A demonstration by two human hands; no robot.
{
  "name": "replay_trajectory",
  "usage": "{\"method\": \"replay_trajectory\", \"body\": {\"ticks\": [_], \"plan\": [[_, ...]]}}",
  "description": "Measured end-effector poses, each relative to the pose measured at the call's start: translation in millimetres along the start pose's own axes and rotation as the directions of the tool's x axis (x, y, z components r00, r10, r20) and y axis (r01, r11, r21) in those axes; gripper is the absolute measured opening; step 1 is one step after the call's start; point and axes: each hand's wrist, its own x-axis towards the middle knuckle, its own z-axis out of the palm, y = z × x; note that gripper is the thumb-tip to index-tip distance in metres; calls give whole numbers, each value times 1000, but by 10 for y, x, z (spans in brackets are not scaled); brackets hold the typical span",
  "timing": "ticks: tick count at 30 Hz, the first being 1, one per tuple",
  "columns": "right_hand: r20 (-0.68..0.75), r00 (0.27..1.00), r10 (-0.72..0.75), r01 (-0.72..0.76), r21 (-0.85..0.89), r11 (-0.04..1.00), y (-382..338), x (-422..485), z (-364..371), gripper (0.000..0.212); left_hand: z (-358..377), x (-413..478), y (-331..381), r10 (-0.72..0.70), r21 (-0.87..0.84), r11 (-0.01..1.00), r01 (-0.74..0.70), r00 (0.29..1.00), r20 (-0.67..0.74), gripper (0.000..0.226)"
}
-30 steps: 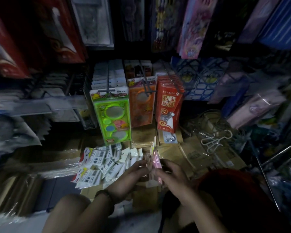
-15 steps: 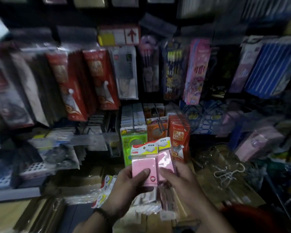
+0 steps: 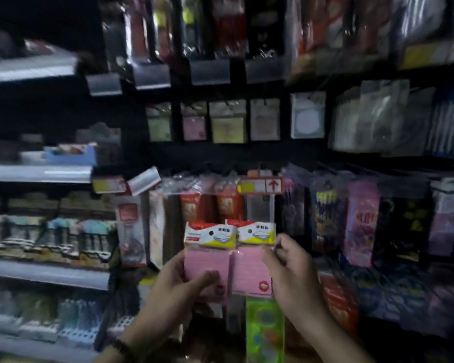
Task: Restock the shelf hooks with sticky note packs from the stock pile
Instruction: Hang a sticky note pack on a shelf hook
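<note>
Two pink sticky note packs with white, red and yellow header cards are held up side by side in front of the shelves. My left hand grips the left pack, thumb across its lower front. My right hand pinches the right pack at its right edge. Higher up on the black back wall, a row of sticky note packs in green, pink and yellow hangs on hooks. The stock pile is out of view.
Red packets and a yellow price tag with a red arrow hang just behind the packs. A green package hangs below them. Grey shelves with stationery jut out on the left; pencil cases and bags hang on the right.
Both hands lifted the two pink packs from the pile near the floor up to shelf height. My view swung upward, so the higher hooks now show and the pile has dropped out of sight.
</note>
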Motion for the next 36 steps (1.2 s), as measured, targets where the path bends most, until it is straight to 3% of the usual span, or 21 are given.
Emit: {"method": "replay_trajectory", "body": {"ticks": [5,7,8,10,12,15,17,22,29,36], "plan": [[61,993,-102,107,-81,991,-319,510,476,26,-723,144,624,249,314,921,-232,968,-17,91],[29,987,-159,161,-96,982,-434,747,688,33,-970,225,869,373,551,754,-357,924,88,106],[9,981,-193,193,-115,974,-499,868,794,37,-1061,283,998,400,634,663,-398,904,150,103],[-19,971,-240,234,-157,960,-665,1105,1004,40,-1208,427,1272,406,735,511,-446,879,251,83],[-49,961,-274,261,-183,948,-812,1354,1198,42,-1362,631,1457,365,775,436,-457,877,312,76],[-99,954,-282,263,-174,949,-1000,1734,1449,44,-1551,959,1722,302,861,292,-417,894,331,95],[-110,961,-255,235,-168,957,-1109,1974,1613,44,-1629,1169,1920,270,887,254,-387,908,319,102],[-165,956,-242,232,-78,969,-1249,2481,1944,44,-1811,1657,2282,288,937,54,-346,903,317,107],[-241,940,-242,245,-17,969,-1347,2788,2110,31,-1698,1853,2451,303,945,-67,-321,895,326,98],[-299,936,-185,191,-10,982,-1372,2927,2187,24,-1578,1995,2433,324,949,-29,-314,895,306,99]]}}
